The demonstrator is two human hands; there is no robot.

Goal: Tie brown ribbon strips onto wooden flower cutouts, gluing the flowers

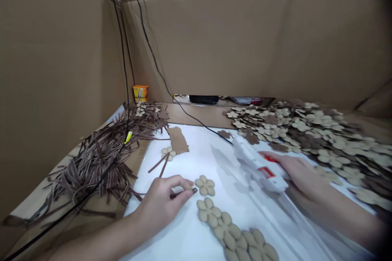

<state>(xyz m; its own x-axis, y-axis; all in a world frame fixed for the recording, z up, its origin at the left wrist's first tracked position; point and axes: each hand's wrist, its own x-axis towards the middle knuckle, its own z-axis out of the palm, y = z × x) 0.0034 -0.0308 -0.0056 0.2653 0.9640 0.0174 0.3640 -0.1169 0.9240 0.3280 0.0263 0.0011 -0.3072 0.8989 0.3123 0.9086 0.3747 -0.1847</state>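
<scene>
My left hand (162,204) pinches a short brown ribbon strip (183,195) between thumb and fingers, its end close to a beige five-petal foam flower (205,185). My right hand (295,173) grips a white hot glue gun (260,167) with a red trigger, and both are motion-blurred. Below them, several beige flowers (231,232) lie overlapping in a row on a white sheet (196,155). Another flower (168,153) rests near two loose brown strips (159,165).
A heap of brown striped ribbon strips (101,163) lies to the left, and a large pile of beige and brown flowers (306,130) lies to the right. A cardboard scrap (178,140), black cables (153,61), an orange box (140,94) and cardboard walls (214,36) surround the sheet.
</scene>
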